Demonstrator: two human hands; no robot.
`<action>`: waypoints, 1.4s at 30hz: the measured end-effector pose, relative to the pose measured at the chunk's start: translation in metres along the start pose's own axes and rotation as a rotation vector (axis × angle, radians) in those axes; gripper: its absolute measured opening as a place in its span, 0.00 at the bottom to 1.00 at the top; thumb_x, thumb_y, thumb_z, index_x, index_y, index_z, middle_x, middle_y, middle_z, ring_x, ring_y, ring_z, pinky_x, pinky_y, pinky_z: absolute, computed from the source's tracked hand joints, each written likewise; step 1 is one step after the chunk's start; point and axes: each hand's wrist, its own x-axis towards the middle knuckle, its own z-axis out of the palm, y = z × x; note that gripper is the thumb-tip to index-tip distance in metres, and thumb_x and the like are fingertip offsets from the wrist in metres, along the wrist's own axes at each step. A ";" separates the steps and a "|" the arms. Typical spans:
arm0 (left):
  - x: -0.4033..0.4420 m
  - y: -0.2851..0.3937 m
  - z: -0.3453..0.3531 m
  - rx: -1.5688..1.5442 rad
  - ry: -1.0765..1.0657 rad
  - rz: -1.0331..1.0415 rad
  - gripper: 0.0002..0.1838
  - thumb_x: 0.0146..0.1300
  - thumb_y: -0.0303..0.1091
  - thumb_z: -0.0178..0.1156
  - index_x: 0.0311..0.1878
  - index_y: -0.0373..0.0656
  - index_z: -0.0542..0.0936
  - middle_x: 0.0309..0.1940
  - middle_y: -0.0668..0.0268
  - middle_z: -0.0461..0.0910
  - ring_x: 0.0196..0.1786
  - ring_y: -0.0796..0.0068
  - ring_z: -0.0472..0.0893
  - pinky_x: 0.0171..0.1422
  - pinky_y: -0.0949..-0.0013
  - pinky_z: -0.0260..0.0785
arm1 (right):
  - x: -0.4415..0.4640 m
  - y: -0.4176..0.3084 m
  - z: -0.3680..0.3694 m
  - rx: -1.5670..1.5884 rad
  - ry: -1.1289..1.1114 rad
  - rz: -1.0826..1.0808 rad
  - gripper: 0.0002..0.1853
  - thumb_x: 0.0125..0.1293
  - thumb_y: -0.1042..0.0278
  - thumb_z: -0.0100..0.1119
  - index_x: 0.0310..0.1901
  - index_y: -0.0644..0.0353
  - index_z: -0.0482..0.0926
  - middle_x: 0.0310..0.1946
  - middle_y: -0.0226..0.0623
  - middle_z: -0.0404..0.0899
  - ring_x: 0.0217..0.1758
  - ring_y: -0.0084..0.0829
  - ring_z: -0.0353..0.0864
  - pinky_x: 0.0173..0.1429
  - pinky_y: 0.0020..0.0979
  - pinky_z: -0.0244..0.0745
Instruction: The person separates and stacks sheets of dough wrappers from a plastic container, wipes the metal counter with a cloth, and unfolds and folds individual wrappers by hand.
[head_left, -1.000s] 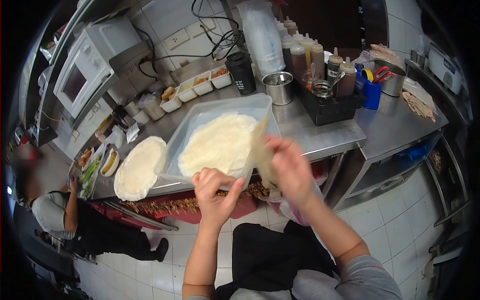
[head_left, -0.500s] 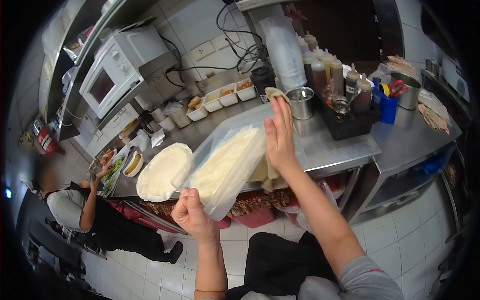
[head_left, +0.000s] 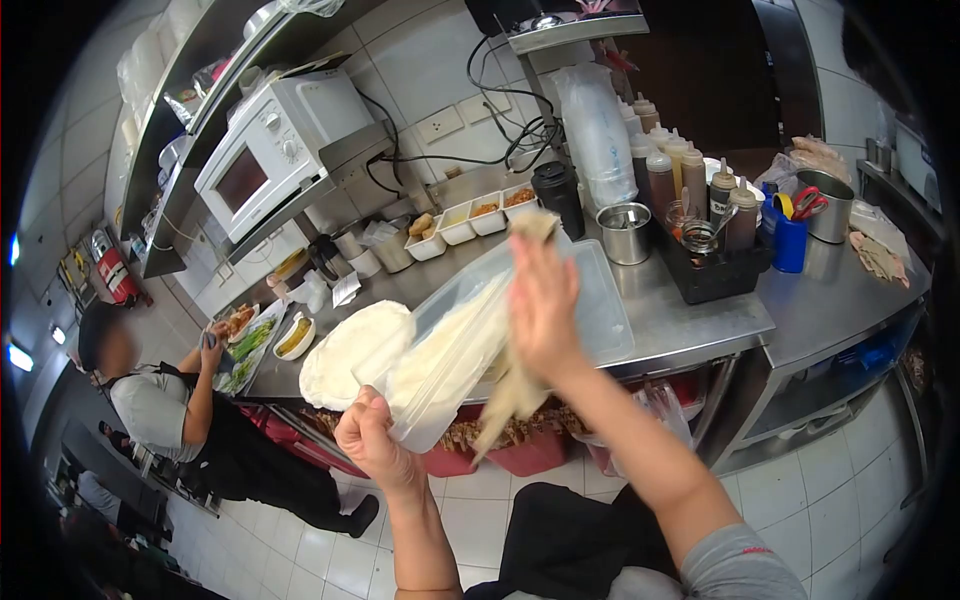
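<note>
My left hand (head_left: 378,440) pinches the near corner of a translucent plastic container (head_left: 425,425), which is tilted up over the counter. A pale, creamy-white layer shows inside it. My right hand (head_left: 545,305), blurred by motion, is at the container's right side with a beige cloth (head_left: 515,395) hanging from it. The cloth's top end shows above the fingertips, and its lower end dangles past the counter edge. Beside the container on the left lies a round, pale, flat dough-like piece (head_left: 345,345). A translucent plastic lid or tray (head_left: 605,300) lies on the counter behind my right hand.
White tubs (head_left: 458,225) of food line the wall beside a dark cup (head_left: 557,195). A metal pot (head_left: 625,235) and a black caddy (head_left: 715,260) of sauce bottles stand right. A microwave (head_left: 275,150) hangs upper left. Another person (head_left: 165,410) handles greens at the counter's left.
The view has shifted, so the counter appears further right and lower. My right hand has moved slightly down and left along the container's side, and the cloth now hangs lower.
</note>
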 end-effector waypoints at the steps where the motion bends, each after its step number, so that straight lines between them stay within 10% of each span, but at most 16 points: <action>1: -0.001 0.001 -0.003 0.037 -0.015 0.025 0.20 0.56 0.19 0.51 0.14 0.45 0.56 0.16 0.75 0.56 0.25 0.84 0.53 0.33 0.75 0.47 | 0.014 0.018 -0.002 -0.014 0.019 -0.005 0.27 0.69 0.64 0.42 0.69 0.58 0.60 0.69 0.46 0.59 0.74 0.46 0.52 0.73 0.53 0.38; 9: 0.003 -0.002 0.011 0.089 0.103 0.091 0.19 0.54 0.18 0.50 0.14 0.44 0.55 0.15 0.74 0.56 0.25 0.83 0.53 0.32 0.75 0.45 | -0.043 -0.070 -0.001 0.144 -0.134 -0.256 0.25 0.66 0.63 0.49 0.62 0.65 0.69 0.63 0.49 0.67 0.67 0.51 0.61 0.71 0.49 0.49; 19: 0.009 0.028 -0.033 0.147 -0.211 0.252 0.17 0.50 0.23 0.49 0.14 0.47 0.55 0.14 0.75 0.55 0.24 0.83 0.55 0.28 0.77 0.47 | 0.031 0.029 -0.035 0.280 -0.008 -0.137 0.23 0.71 0.60 0.46 0.62 0.65 0.68 0.60 0.48 0.69 0.68 0.45 0.62 0.72 0.42 0.52; 25: 0.016 0.016 -0.050 -0.081 -0.248 0.121 0.19 0.56 0.28 0.52 0.15 0.48 0.54 0.14 0.74 0.57 0.23 0.79 0.55 0.29 0.72 0.51 | 0.031 0.041 -0.068 1.111 -0.250 -0.009 0.15 0.71 0.62 0.46 0.38 0.65 0.76 0.35 0.34 0.75 0.41 0.25 0.72 0.64 0.28 0.60; 27: 0.028 -0.007 -0.063 -0.170 -0.252 0.019 0.20 0.58 0.29 0.53 0.16 0.48 0.55 0.14 0.74 0.59 0.22 0.78 0.55 0.31 0.71 0.51 | 0.022 0.022 -0.073 1.001 -0.109 0.020 0.16 0.69 0.62 0.47 0.26 0.63 0.72 0.22 0.31 0.68 0.30 0.23 0.66 0.48 0.28 0.65; 32: 0.040 -0.001 -0.062 1.203 -0.360 0.512 0.11 0.64 0.30 0.53 0.24 0.38 0.75 0.27 0.61 0.78 0.35 0.64 0.76 0.45 0.62 0.62 | 0.005 -0.032 -0.086 0.459 -0.018 -0.333 0.09 0.62 0.66 0.53 0.28 0.61 0.74 0.23 0.37 0.70 0.28 0.38 0.68 0.37 0.36 0.64; 36: -0.013 0.001 0.017 0.746 -0.510 0.409 0.23 0.71 0.40 0.39 0.26 0.36 0.75 0.26 0.56 0.77 0.31 0.58 0.77 0.41 0.63 0.65 | -0.020 -0.087 -0.057 0.408 0.044 -0.425 0.07 0.56 0.75 0.53 0.37 0.63 0.74 0.27 0.37 0.72 0.28 0.39 0.70 0.37 0.37 0.65; 42: -0.025 -0.001 0.038 0.356 -0.157 0.219 0.26 0.69 0.37 0.36 0.12 0.42 0.56 0.08 0.67 0.57 0.16 0.76 0.56 0.29 0.67 0.51 | -0.022 -0.077 -0.049 0.362 -0.004 -0.422 0.09 0.55 0.74 0.51 0.39 0.61 0.71 0.32 0.36 0.74 0.33 0.37 0.74 0.49 0.41 0.65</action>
